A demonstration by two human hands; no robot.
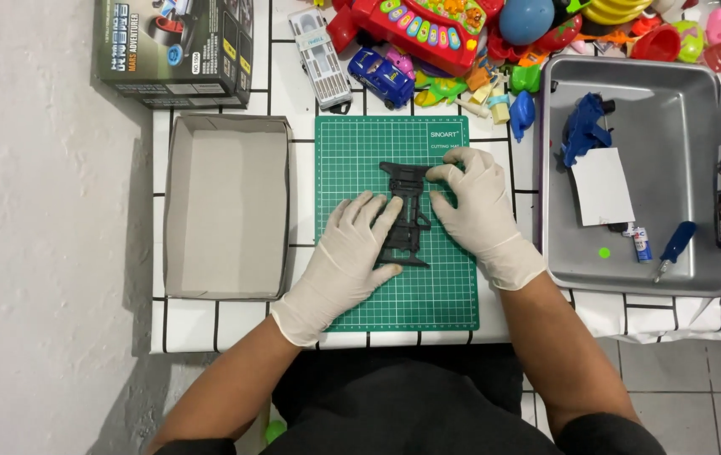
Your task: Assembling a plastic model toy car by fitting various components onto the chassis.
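Here both gloved hands, left hand [352, 253] and right hand [476, 206], pinch a black plastic frame [405, 215] on the green cutting mat [428, 295]; an open grey box [226, 206] lies left, a dark printed carton [177, 46] behind it.

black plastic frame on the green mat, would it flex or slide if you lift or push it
The black plastic frame looks thin and open-latticed, so probably light and somewhat bendy. It lies flat on the green cutting mat, unlikely to roll. Both gloved hands, left and right, steady it.
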